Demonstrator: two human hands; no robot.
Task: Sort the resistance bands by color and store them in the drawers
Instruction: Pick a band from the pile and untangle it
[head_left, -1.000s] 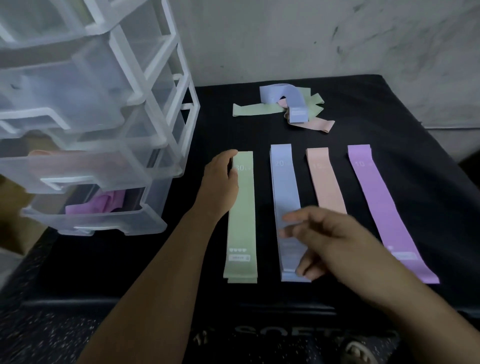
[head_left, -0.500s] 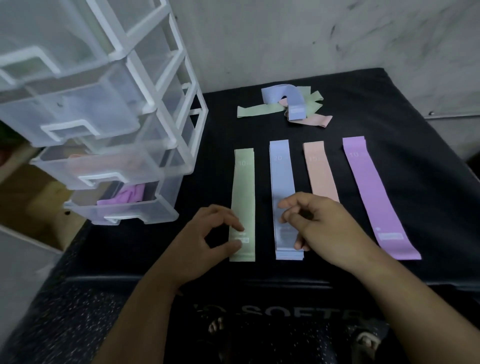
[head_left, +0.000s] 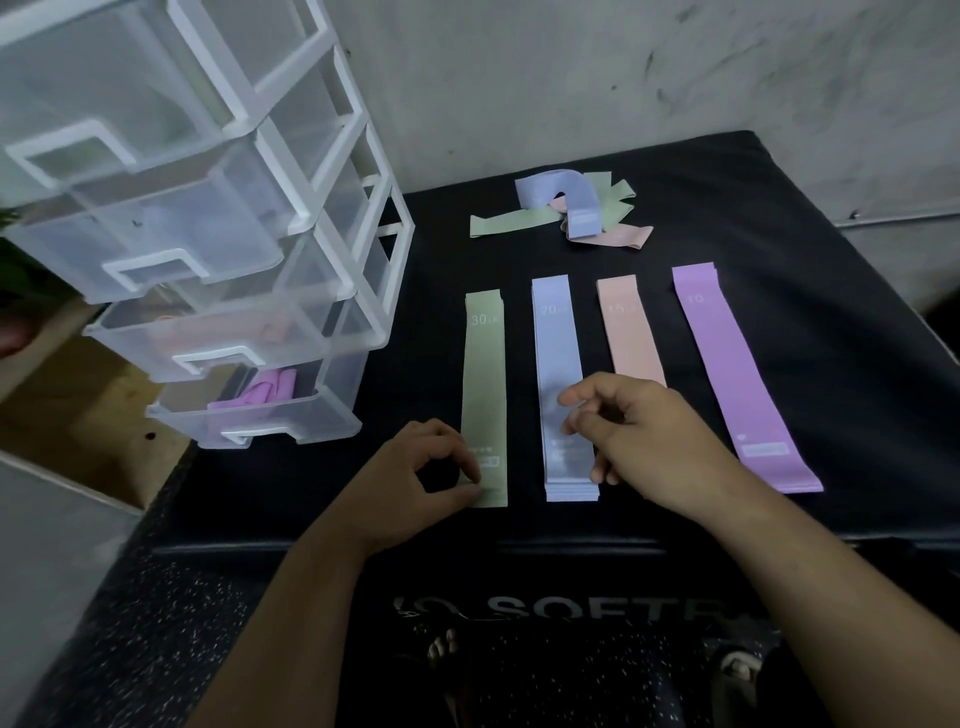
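Four flat band stacks lie side by side on the black mat (head_left: 810, 218): green (head_left: 485, 374), blue (head_left: 556, 353), peach (head_left: 628, 327) and purple (head_left: 727, 364). My left hand (head_left: 415, 483) pinches the near left corner of the green band between thumb and forefinger. My right hand (head_left: 649, 436) hovers with loosely curled fingers over the near part of the blue stack, its fingertips on or just above it. A tangled pile of green, blue and peach bands (head_left: 571, 208) lies at the back. The clear drawer unit (head_left: 322, 171) stands at the left.
Several drawers are pulled out. The bottom drawer (head_left: 311, 415) holds purple bands (head_left: 260, 397); the one above shows something peach-pink inside. A grey wall stands behind the mat. The mat's front edge runs just under my wrists, with speckled floor below.
My left hand has come back from the far end of the green band to its near end and closed on the corner. My right hand stays over the blue stack, its fingers more curled.
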